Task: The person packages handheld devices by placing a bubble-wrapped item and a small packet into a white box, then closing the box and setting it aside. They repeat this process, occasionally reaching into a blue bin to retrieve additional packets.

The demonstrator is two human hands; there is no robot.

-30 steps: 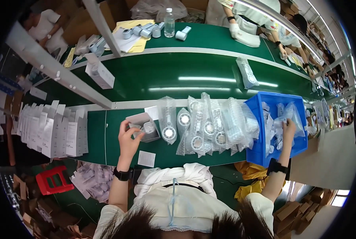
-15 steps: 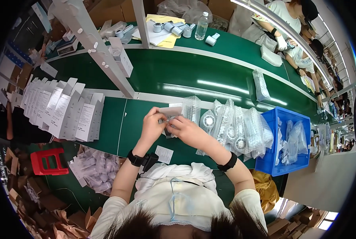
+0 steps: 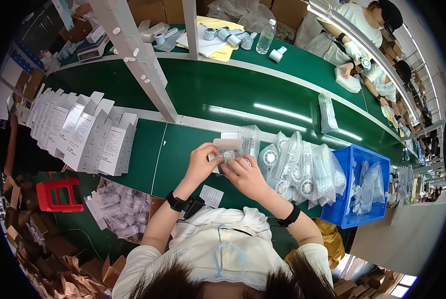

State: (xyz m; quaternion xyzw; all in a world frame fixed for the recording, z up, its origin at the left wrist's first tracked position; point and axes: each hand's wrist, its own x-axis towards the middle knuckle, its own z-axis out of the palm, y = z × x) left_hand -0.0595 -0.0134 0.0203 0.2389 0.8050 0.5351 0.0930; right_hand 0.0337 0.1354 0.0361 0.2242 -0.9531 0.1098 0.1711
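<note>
A small white box [image 3: 227,144] with a raised flap lies between my hands at the table's near side. At its opening sits a clear plastic-wrapped piece [image 3: 228,155], its kind hard to make out. My left hand [image 3: 201,162] is closed at the box's left side, thumb and fingertips pinching by the plastic. My right hand [image 3: 245,173] bends its fingers over the right side of the wrapped piece and presses on it. Right behind it stands a bubble-wrap pouch [image 3: 250,140]. A printed sheet [image 3: 211,196] lies in front of my left wrist.
Several bubble-wrapped handheld fans [image 3: 295,169] lie to the right, beside a blue bin [image 3: 340,217] with plastic bags. Upright white boxes [image 3: 78,134] stand in a row at left. A metal post [image 3: 133,55] rises behind. Across the green belt, a co-worker [image 3: 365,30] handles a piece.
My hands have moved slightly apart, and the wrapped piece at the box opening shows more. The whole view has shifted a little. Across the belt, a hand now touches the white pouch.
</note>
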